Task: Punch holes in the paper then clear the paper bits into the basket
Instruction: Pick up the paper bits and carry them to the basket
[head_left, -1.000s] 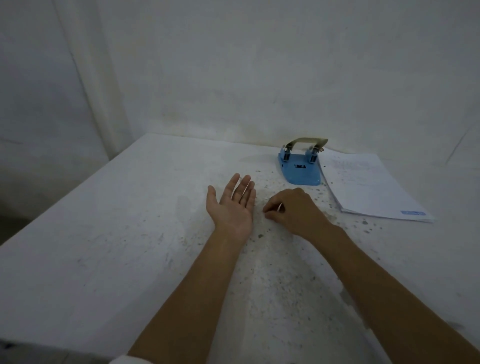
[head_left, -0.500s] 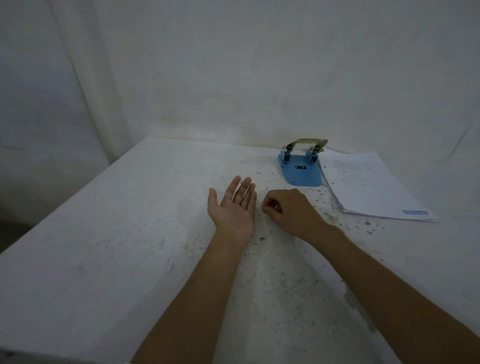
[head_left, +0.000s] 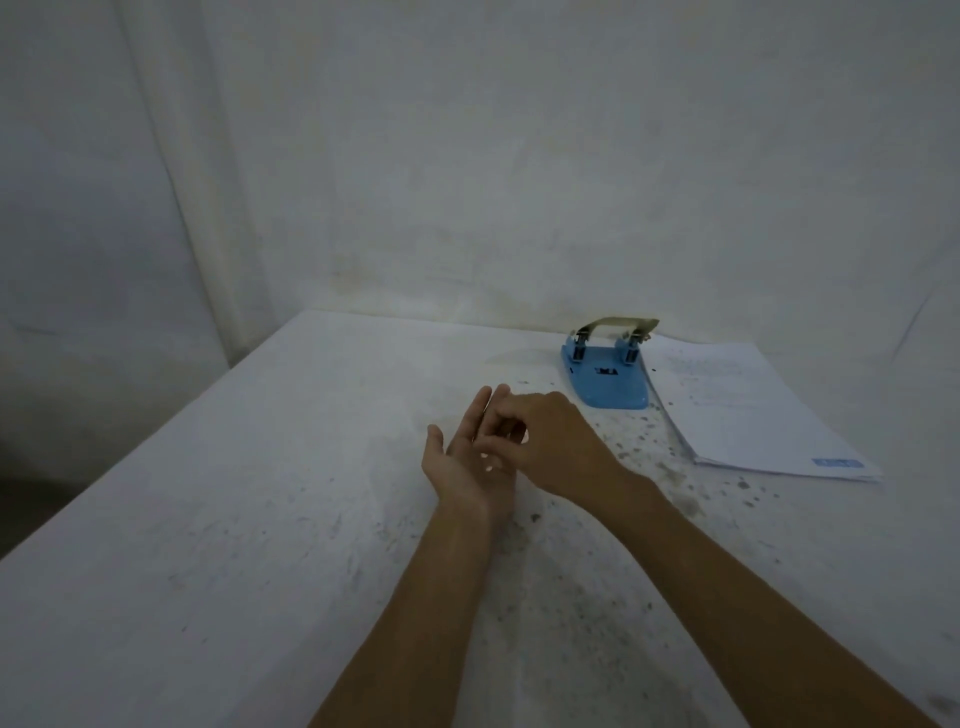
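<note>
My left hand (head_left: 456, 463) lies palm up on the white table (head_left: 249, 499), fingers stretched out. A few small white paper bits (head_left: 488, 462) rest on its palm. My right hand (head_left: 558, 441) hovers over that palm with its fingertips pinched together, a white speck showing between them. Behind the hands stands a blue hole punch (head_left: 605, 387) with its metal lever raised. A stack of white paper (head_left: 748, 415) lies to the right of it. Small dark and pale paper bits (head_left: 641, 447) are scattered on the table between the hands and the stack. No basket is in view.
White cloth walls close off the back and the left. The table's left edge runs diagonally from the far corner to the lower left. The table surface is speckled and stained around my forearms.
My right hand has lifted off the table and moved left over my left palm. The left hand has stayed palm up in place.
</note>
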